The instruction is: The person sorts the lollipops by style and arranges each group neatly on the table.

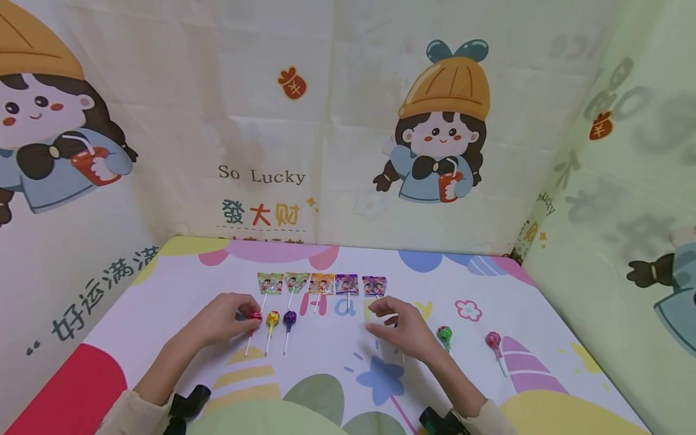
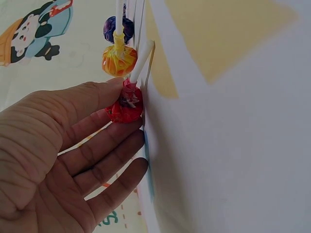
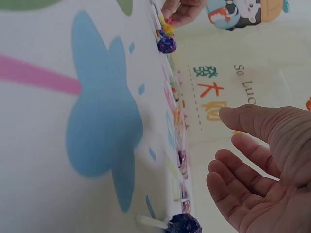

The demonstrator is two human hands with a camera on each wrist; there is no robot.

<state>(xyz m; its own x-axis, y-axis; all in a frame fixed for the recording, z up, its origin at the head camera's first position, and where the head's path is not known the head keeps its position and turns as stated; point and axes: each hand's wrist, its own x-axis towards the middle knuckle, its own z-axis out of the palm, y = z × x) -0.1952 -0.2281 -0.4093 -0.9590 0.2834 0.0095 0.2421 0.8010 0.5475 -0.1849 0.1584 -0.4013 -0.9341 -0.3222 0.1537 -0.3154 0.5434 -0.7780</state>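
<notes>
My left hand [image 1: 231, 319] pinches the head of a red-wrapped lollipop [image 2: 125, 108] between thumb and fingers, its white stick pointing toward me on the table. Beside it, in a row to the right, lie a yellow-orange lollipop [image 1: 272, 320] and a purple one [image 1: 290, 319]. My right hand [image 1: 405, 329] hovers over the table with fingers relaxed and apart, holding nothing. Near it in the right wrist view lies another dark purple lollipop [image 3: 184, 224], mostly hidden behind the hand in the head view.
Farther back is a row of several lollipops in flat printed packets, such as the orange packet [image 1: 321, 283]. To the right lie a green lollipop [image 1: 444, 333] and a pink-red one [image 1: 493, 341]. A printed cloth backdrop [image 1: 348, 133] stands behind the patterned table [image 1: 326, 356].
</notes>
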